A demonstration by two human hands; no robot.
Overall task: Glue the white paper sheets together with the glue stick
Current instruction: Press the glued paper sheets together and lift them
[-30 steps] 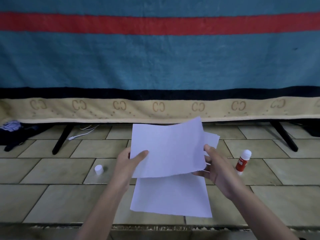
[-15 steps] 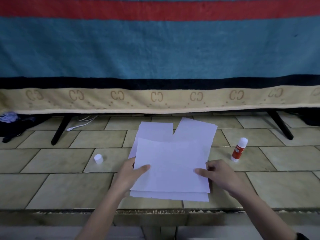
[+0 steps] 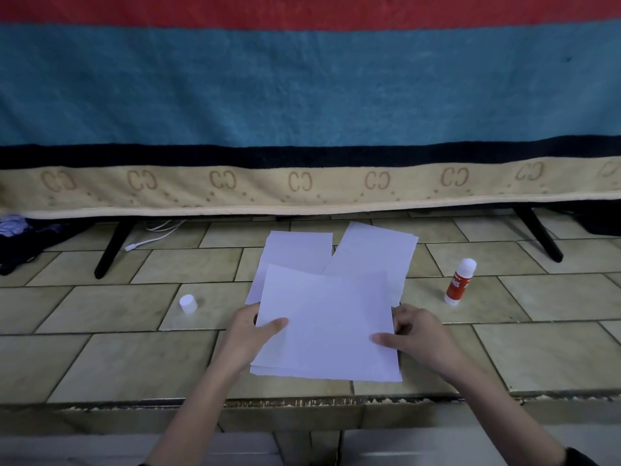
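A top white paper sheet (image 3: 326, 317) lies over another sheet whose lower edge (image 3: 322, 376) shows beneath it, near the tiled surface's front edge. My left hand (image 3: 248, 334) pinches its left edge, thumb on top. My right hand (image 3: 416, 338) grips its right edge, thumb on top. Two more white sheets (image 3: 299, 250) (image 3: 376, 253) lie behind, partly covered. The glue stick (image 3: 459, 281), red with a white top, stands uncapped at the right. Its white cap (image 3: 188, 303) sits apart at the left.
The tiled surface (image 3: 100, 348) ends in a front edge just below the sheets. A striped blanket (image 3: 302, 95) hangs at the back over black stand legs (image 3: 111, 250). A white cable (image 3: 151, 237) and dark cloth (image 3: 20, 240) lie at the back left.
Both hands lowered the top sheet from mid-air onto the sheet below. Over the last half second it has stayed there, with only small shifts of my fingers.
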